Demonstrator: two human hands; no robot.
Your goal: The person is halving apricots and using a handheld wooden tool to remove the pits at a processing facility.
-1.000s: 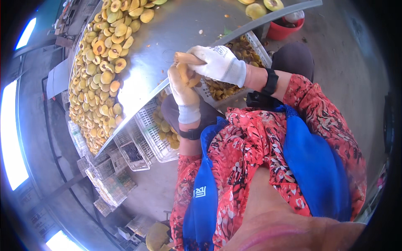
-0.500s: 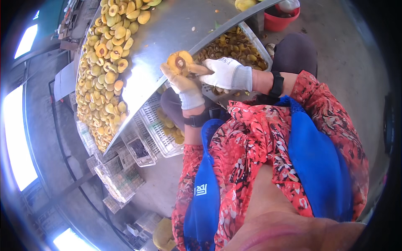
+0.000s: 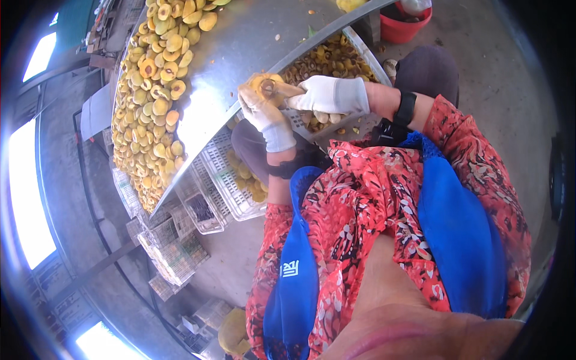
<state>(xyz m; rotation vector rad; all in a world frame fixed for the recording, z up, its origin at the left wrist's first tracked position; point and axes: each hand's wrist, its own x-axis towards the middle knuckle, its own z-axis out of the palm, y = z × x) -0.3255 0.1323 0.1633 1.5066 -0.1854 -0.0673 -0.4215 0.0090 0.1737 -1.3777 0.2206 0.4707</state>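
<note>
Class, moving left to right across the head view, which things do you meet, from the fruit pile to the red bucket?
Fruit pile → left hand → right hand → red bucket.

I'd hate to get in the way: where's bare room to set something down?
The grey metal tabletop shows bare between the heaped yellow halved fruit and its near rim, except small scraps. Crowded: that heap, the white plastic crate of fruit pieces, around the white-gloved left hand and right hand.
</note>
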